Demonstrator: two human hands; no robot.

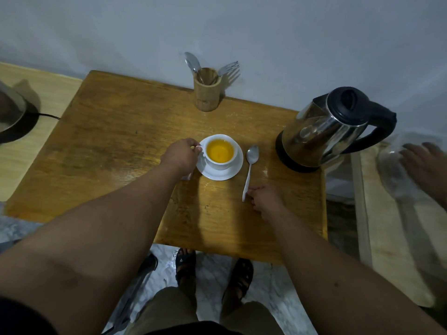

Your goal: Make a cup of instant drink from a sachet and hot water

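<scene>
A white cup (219, 163) filled with orange-yellow drink stands on a white saucer (233, 174) in the middle of the wooden table (121, 153). My left hand (181, 155) pinches the cup's handle on its left side. A metal spoon (250, 169) lies flat on the table to the right of the saucer, bowl pointing away. My right hand (266, 200) has its fingertips closed on the end of the spoon's handle. A bit of white paper (187, 176), perhaps the sachet, peeks out under my left hand. A steel kettle (324, 134) with a black lid and handle stands at the right.
A wooden holder (207, 93) with spoons and a fork stands at the table's back edge against the wall. Another person's hand (425, 163) with a blurred clear object is at far right. A dark round appliance (12, 117) sits at far left. My sandalled feet (212, 272) are below the table.
</scene>
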